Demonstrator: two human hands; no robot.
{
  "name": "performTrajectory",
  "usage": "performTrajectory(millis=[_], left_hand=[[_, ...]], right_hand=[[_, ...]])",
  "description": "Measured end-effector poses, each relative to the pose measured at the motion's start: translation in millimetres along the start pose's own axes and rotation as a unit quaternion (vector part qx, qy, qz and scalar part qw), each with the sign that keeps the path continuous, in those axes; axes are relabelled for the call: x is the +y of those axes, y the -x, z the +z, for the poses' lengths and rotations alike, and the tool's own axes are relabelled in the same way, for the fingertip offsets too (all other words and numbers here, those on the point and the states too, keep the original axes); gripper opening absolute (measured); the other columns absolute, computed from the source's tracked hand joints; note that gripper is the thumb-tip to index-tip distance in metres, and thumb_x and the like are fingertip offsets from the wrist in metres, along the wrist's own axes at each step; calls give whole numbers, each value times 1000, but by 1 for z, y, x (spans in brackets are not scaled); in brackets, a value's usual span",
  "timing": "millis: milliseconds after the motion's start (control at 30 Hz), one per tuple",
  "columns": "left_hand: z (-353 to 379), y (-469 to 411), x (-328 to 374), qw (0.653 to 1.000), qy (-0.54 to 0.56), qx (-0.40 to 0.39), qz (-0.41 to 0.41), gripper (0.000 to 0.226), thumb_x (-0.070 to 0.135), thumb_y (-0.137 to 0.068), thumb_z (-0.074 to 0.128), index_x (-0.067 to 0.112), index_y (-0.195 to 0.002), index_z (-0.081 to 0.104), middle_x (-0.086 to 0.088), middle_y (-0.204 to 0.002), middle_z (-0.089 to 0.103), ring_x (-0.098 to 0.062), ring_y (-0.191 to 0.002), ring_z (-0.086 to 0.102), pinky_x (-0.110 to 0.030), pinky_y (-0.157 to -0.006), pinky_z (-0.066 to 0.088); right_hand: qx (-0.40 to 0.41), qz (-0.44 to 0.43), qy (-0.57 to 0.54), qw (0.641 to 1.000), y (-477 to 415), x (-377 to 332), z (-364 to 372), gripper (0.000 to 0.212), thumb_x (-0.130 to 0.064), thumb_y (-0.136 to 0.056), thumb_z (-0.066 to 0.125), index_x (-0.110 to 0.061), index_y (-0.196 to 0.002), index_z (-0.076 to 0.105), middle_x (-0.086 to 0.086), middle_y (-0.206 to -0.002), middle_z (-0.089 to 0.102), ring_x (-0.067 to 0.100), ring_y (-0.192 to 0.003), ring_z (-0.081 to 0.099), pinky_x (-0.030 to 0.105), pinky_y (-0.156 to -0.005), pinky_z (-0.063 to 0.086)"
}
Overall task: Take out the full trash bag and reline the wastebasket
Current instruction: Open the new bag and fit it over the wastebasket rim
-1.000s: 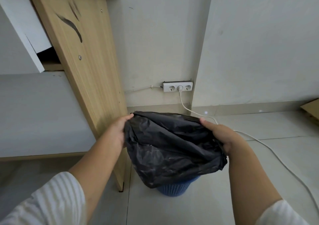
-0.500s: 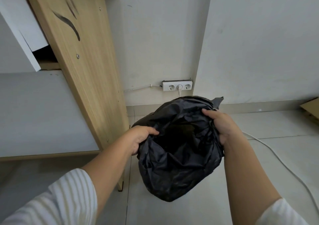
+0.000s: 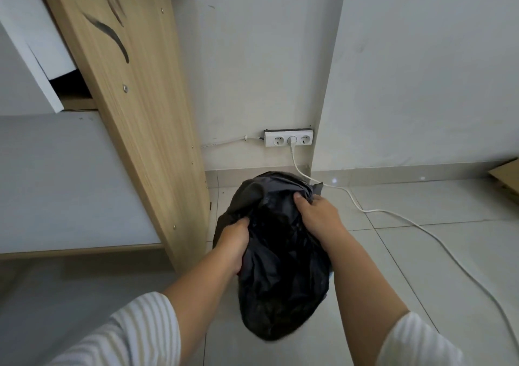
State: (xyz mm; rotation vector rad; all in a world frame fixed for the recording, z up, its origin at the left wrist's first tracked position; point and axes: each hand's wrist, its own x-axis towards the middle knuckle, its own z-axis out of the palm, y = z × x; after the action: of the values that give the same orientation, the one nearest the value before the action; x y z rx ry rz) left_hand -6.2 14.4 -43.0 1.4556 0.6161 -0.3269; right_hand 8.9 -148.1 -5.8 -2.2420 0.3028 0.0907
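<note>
Two hands bunch the mouth of the crinkled black plastic trash bag [image 3: 280,287], probably to close it so nothing spills while it is carried off. The left hand [image 3: 234,243] clutches a fold at the near rim, and the right hand [image 3: 318,217] grips the gathered far edge. The bag sags between the forearms, apparently lifted above the pale tiled floor [image 3: 421,253], just beside the light wooden side panel [image 3: 146,118]. A white power cable [image 3: 393,212] trails nearby.

Thin black plastic trash bag [image 3: 280,276], crinkled and faintly glossy, bunches between both hands. Left of them stands a matt wood-grain panel [image 3: 140,113]; beneath, smooth pale floor tiles [image 3: 435,253] carry a soft sheen.
</note>
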Motion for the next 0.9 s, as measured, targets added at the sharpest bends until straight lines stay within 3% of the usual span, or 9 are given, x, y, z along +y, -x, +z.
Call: performTrajectory(millis=[67,133,267,433,500,600,733,800,900], left_hand=[[-11,-13,-1,959,-231,119,111,55,52,-92,37,11,-120,60,-11,-117,59,-34,-107,56,-47,-98,45],[-19,-23,1,914,-351,152,135,68,63,-88,25,18,-129,55,-9,-133,49,-34,-122,46,-50,-105,35],[-17,-18,6,996,-80,-32,7,64,61,-93,32,16,-137,47,-10,-127,59,-30,-112,57,-47,-102,44],[2,-12,16,998,-42,-39,18,64,65,-88,38,16,-127,56,-8,-120,63,-30,-107,60,-45,-99,46],[11,-16,17,998,4,-63,-1,58,62,-88,41,15,-117,60,-9,-114,66,-30,-103,63,-45,-97,49],[21,-16,11,992,54,-104,-41,44,49,-96,43,12,-109,64,-13,-104,70,-29,-95,66,-37,-81,54],[24,-24,-11,994,0,-87,-70,52,47,-94,49,7,-127,55,-15,-116,65,-31,-100,64,-38,-82,54],[20,-33,-19,993,-112,-30,-8,53,44,-95,48,6,-132,49,-14,-123,61,-33,-107,60,-42,-93,51],[9,-40,-17,944,-290,84,133,39,38,-96,45,9,-121,53,-13,-118,61,-32,-104,58,-39,-91,49]], right_hand=[[-21,6,7,1000,2,3,1,59,-49,-98,34,-4,-130,54,18,-138,51,33,-130,44,40,-108,33],[-59,44,-59,996,3,9,2,66,-56,-96,32,-6,-136,49,18,-141,48,33,-130,45,39,-107,35],[-95,106,-108,984,3,16,7,79,-68,-89,28,-9,-137,48,12,-139,52,30,-123,51,44,-106,39],[-82,109,-116,984,-9,15,0,62,-47,-102,15,-6,-141,41,18,-140,47,25,-113,48,28,-85,29],[-59,119,-100,986,-17,21,-3,61,-43,-103,15,-4,-143,38,20,-145,43,29,-129,43,31,-92,32],[-52,140,-59,987,-22,38,-4,56,-36,-103,19,1,-137,44,23,-143,44,31,-130,44,32,-97,35],[-48,187,-67,979,-14,61,-1,44,-24,-104,27,1,-137,43,22,-141,45,31,-120,48,29,-84,33],[-50,199,-64,977,-13,71,-3,41,-19,-103,29,3,-135,44,24,-141,45,33,-126,45,30,-87,34],[24,168,-104,980,-14,80,-13,30,-18,-97,43,2,-107,62,25,-119,61,34,-106,56,35,-78,38]])
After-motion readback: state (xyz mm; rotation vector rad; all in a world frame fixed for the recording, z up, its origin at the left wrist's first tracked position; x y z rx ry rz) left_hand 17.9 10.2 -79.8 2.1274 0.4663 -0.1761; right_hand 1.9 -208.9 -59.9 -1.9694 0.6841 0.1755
